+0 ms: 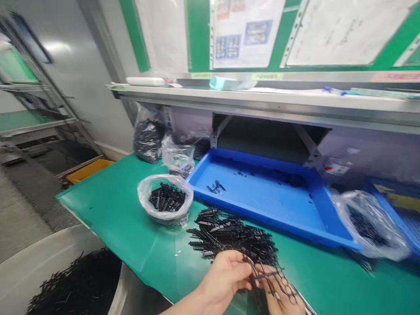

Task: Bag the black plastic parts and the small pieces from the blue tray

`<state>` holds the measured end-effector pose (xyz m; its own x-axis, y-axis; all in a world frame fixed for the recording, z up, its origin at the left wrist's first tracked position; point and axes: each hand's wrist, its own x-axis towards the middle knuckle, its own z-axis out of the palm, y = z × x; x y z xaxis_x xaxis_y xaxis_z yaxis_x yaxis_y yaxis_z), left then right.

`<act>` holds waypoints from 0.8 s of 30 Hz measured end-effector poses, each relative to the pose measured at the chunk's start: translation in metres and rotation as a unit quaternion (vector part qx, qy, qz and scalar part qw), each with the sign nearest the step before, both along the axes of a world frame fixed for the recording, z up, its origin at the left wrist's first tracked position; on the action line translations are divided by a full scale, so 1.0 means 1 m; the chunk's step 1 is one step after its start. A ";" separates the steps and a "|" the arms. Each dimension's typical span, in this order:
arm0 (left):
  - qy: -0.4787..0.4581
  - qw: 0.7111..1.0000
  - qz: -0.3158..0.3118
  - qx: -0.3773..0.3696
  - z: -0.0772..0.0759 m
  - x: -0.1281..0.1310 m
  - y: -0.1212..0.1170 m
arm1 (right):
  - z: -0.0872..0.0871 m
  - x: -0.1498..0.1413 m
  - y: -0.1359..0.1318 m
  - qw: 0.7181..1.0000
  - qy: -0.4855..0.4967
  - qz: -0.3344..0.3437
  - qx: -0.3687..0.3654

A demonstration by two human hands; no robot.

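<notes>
My left hand [225, 275] reaches in from the bottom edge, fingers pinched on a black plastic part frame [267, 275]. My right hand [284, 297] is low at the bottom edge, its fingertips closed on the same black frame from the other side. Both hands sit at the near edge of a loose pile of black plastic parts [229, 238] lying on the green table mat [114, 214].
A blue tray [272, 210] with a few black bits lies behind the pile. A bag-lined bowl of black parts [166, 201] stands left of it. Bags of parts sit at back left [147, 138] and right [370, 225]. A bin of black scrap [75, 284] is at lower left.
</notes>
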<state>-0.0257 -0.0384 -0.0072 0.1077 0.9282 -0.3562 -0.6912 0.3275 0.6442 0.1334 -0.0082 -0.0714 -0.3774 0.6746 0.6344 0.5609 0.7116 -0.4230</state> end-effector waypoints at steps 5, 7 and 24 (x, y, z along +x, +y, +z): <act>0.039 0.999 -0.003 0.020 0.002 -0.004 -0.003 | 0.026 -0.020 -0.004 0.993 0.107 0.049 -0.007; 0.038 0.999 0.002 0.024 0.001 -0.003 -0.003 | 0.030 -0.022 -0.006 0.992 0.113 0.042 -0.040; 0.119 0.983 -0.137 -0.001 0.001 -0.028 -0.004 | 0.031 -0.015 -0.010 0.950 0.066 0.247 -0.180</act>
